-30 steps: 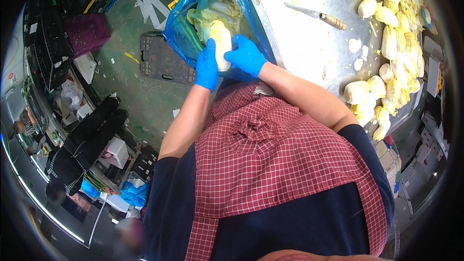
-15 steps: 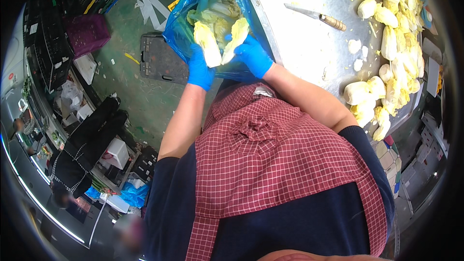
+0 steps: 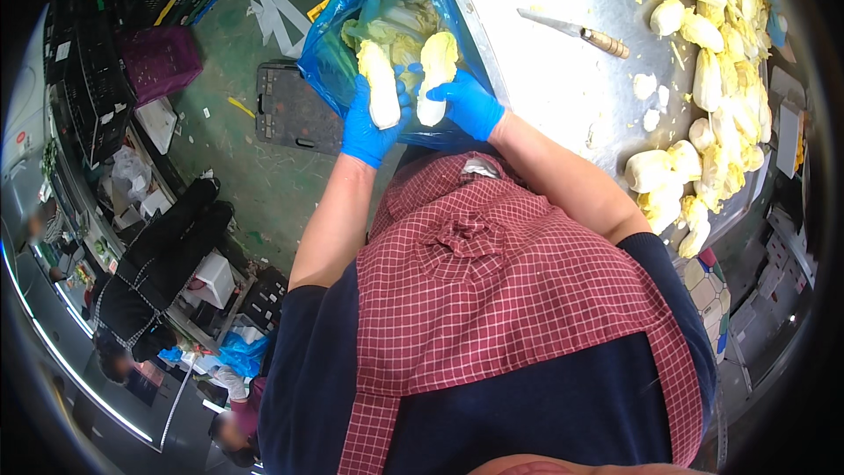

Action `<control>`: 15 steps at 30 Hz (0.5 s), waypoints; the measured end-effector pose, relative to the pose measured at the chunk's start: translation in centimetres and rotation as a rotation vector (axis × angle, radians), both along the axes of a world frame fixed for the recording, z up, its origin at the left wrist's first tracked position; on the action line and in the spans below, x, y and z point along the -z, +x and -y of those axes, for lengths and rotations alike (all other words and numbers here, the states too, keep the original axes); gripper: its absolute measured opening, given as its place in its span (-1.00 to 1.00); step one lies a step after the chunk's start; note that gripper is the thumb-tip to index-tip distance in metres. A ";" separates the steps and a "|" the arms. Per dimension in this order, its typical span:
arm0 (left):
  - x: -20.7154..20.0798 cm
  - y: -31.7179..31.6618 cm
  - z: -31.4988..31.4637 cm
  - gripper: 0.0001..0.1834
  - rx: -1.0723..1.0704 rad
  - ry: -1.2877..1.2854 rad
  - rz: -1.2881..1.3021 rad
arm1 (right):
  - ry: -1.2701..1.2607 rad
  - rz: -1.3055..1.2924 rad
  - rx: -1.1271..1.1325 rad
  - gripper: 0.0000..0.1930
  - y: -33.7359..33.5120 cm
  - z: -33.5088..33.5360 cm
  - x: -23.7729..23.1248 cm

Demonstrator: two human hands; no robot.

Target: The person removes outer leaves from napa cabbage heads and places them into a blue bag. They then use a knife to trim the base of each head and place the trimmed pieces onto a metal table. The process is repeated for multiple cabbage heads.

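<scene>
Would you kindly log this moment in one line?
left hand: holds cabbage piece; right hand: holds second piece; bag: open; knife: on table

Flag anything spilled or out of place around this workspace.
White strips lie loose on the green floor left of the blue plastic bag, looking like dropped litter. Pale scraps also lie scattered on the metal table, apart from the napa cabbages.

Viewed from here, lower contents of the blue bag [image 3: 319, 79] are hidden under upper leaves [image 3: 409, 10]. Over the bag, the left hand [image 3: 362, 129] and right hand [image 3: 472, 105] are each partly hidden behind a cabbage piece [image 3: 378, 88]. Right of the bag, the metal table [image 3: 563, 79] runs out of view. Well left of the bag, a co-worker's head [image 3: 114, 362] is blurred.
</scene>
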State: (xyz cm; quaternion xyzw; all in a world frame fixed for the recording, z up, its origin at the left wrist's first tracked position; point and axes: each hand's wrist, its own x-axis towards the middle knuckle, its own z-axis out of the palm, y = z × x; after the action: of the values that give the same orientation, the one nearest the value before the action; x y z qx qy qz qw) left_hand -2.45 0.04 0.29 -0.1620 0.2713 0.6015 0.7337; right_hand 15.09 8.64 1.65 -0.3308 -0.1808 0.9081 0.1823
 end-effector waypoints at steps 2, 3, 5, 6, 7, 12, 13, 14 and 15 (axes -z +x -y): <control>-0.6 0.3 -0.4 -0.34 -0.003 -0.028 -0.056 | 0.060 0.032 -0.011 -0.62 0.2 0.2 0.4; -1.0 0.5 -0.5 -0.34 -0.001 -0.065 -0.106 | 0.071 0.029 -0.013 -0.63 0.2 0.2 0.3; -1.3 0.5 -0.6 -0.33 0.016 -0.078 -0.142 | 0.054 -0.018 -0.006 -0.62 0.3 0.1 0.1; -1.4 0.3 -0.5 -0.32 0.030 -0.053 -0.130 | 0.026 -0.063 0.001 -0.62 0.4 -0.1 -0.3; -1.4 0.1 -0.5 -0.31 0.044 -0.029 -0.117 | -0.003 -0.107 0.009 -0.61 0.6 -0.2 -0.5; -2.3 0.1 -1.1 -0.31 0.039 0.070 -0.022 | 0.142 -0.300 -0.061 -0.38 1.3 -0.3 1.5; -2.8 0.3 -1.4 -0.30 0.021 0.037 -0.042 | 0.323 -0.260 -0.099 -0.38 1.4 -0.3 1.9; -2.6 0.2 -1.4 -0.30 0.049 0.071 -0.021 | 0.504 -0.217 -0.135 -0.37 1.5 -0.3 2.3; -2.5 -0.1 -1.4 -0.30 0.075 0.106 -0.001 | 0.685 -0.173 -0.173 -0.37 1.5 -0.4 2.0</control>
State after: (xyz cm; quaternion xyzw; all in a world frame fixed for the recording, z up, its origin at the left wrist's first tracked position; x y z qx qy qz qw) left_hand -2.50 1.47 2.83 -0.1127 0.2453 0.5872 0.7631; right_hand 16.55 9.08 -0.35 -0.1562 -0.4857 0.8316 0.2195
